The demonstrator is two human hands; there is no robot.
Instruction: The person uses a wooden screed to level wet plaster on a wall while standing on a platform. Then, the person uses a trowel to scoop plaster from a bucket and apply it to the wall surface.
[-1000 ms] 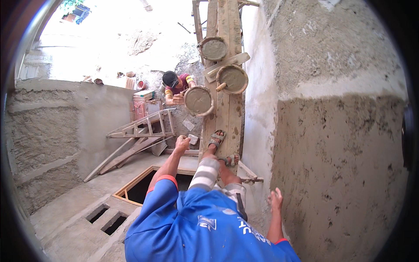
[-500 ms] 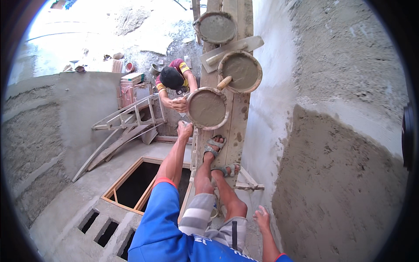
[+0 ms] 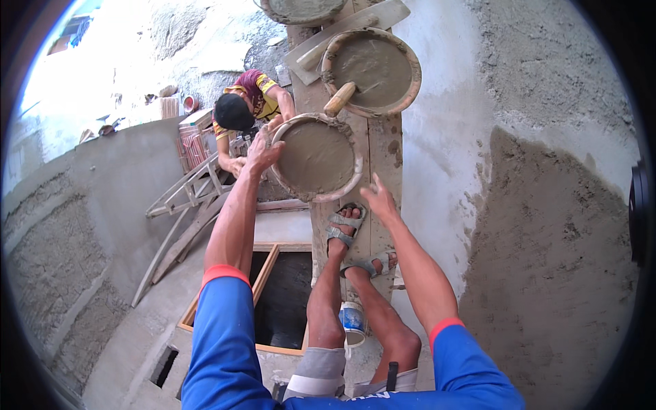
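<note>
pan of wet mortar passed up to the plank

the left hand (image 3: 263, 152) grips the left rim of a round, shallow metal pan filled with wet grey mortar (image 3: 316, 158), fingers curled over its edge. the right hand (image 3: 380, 200) is spread open just below the pan's lower right rim, palm toward it; whether it touches the pan cannot be told. the pan hangs over the near end of a long wooden scaffold plank (image 3: 374, 147) that runs away along the rough plastered wall (image 3: 547, 225).

further along the plank rests a second round pan of grey mortar (image 3: 378, 68) with a wooden-handled trowel (image 3: 340, 99) leaning on its near rim, and beside it a flat wooden float (image 3: 348, 31) lies slanted across the board. a third pan (image 3: 301, 8) shows at the plank's far end.

both feet in grey strap sandals (image 3: 344, 229) stand on the plank's near end, just below the held pan. down below, a person in a maroon and yellow shirt (image 3: 249, 102) stands with one hand raised to the pan's upper left rim. a dark, wood-framed opening in the floor (image 3: 283, 301) lies beneath the legs.
</note>
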